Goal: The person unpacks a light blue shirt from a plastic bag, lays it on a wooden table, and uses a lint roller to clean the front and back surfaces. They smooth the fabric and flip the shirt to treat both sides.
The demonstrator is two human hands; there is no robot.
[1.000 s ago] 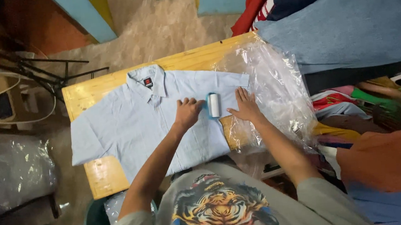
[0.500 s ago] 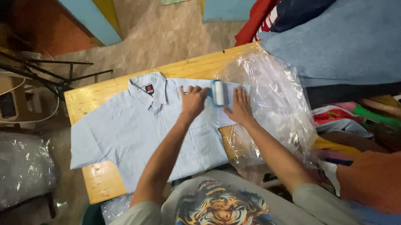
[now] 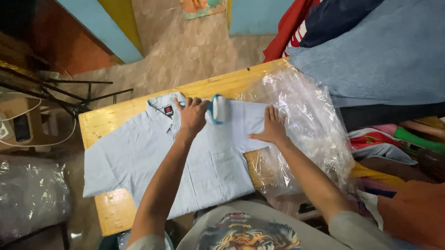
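Since the earlier frames, the roller [image 3: 218,108] has travelled up the shirt [image 3: 183,159] from mid-chest toward the collar [image 3: 163,109], and the right hand [image 3: 272,128] has shifted out toward the sleeve on that side.

Head view: the shirt lies face-up and flat on the table [image 3: 114,211], collar at the far edge. The left hand [image 3: 193,114] is curled around the roller's handle, and the roller head is touching the cloth just beside the collar. The right hand is spread flat, fingers together, and presses the shirt's edge where it meets the plastic bags [image 3: 306,129]. More bagged goods sit on the floor, well apart from the shirt on the left hand's side. Piled clothes [image 3: 395,50] lie beyond the plastic bags.

Judgement: the step in hand appears to be a rolling pass over the shirt front, now at its upper limit. The next move would call for lifting or reversing the roller and starting a fresh strip beside this one, with the right hand keeping the cloth taut.
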